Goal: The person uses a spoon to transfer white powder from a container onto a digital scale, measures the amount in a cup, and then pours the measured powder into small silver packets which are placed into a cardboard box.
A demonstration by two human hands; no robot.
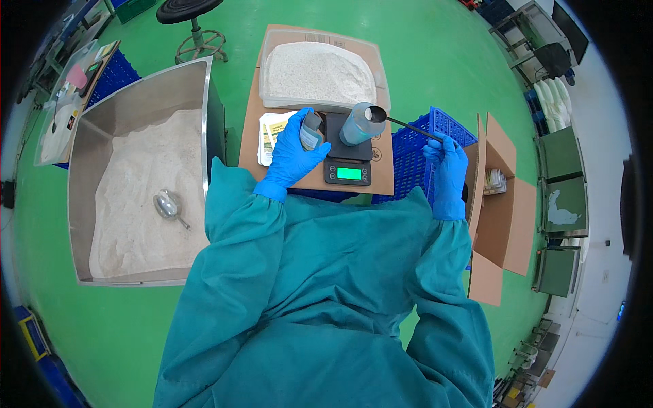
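Blue-gloved, my left hand [292, 153] is closed around a small translucent grey pouch [311, 131] with a pale label, beside a scale. My right hand [447, 168], also gloved, grips the end of a long-handled black measuring spoon [407, 126]. The spoon's bowl is over the mouth of a translucent bluish cup [354, 128]; its contents are too small to make out. The cup stands on the black digital scale [348, 154], whose display glows green. Behind them a clear tub [382, 92] holds white powder [316, 73]. Flat white and yellow packets [266, 146] lie left of my left hand.
To the left stands a steel bin [213, 129] of pale powder with a metal scoop [170, 206] lying in it. A blue crate [449, 126] and an open cardboard box [520, 224] holding packets are at the right. A round stool [187, 9] stands at the back.
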